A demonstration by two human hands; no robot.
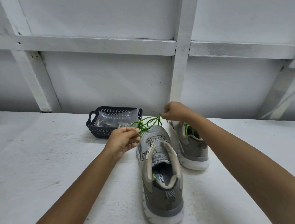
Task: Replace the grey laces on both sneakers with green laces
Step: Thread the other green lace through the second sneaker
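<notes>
Two grey sneakers stand on the white surface, toes pointing away from me. The near sneaker (159, 165) shows no lace in its eyelets. The far sneaker (192, 144), to its right, has green lace at its tongue. A tangled green lace (145, 122) stretches above the near sneaker's toe between my hands. My left hand (123, 139) pinches one end of it at the left. My right hand (174, 111), raised higher at the right, pinches the other end.
A dark plastic basket (92, 122) with a clear bag inside sits behind the shoes, left of centre, close to my left hand. A white panelled wall (111, 79) rises right behind the table edge.
</notes>
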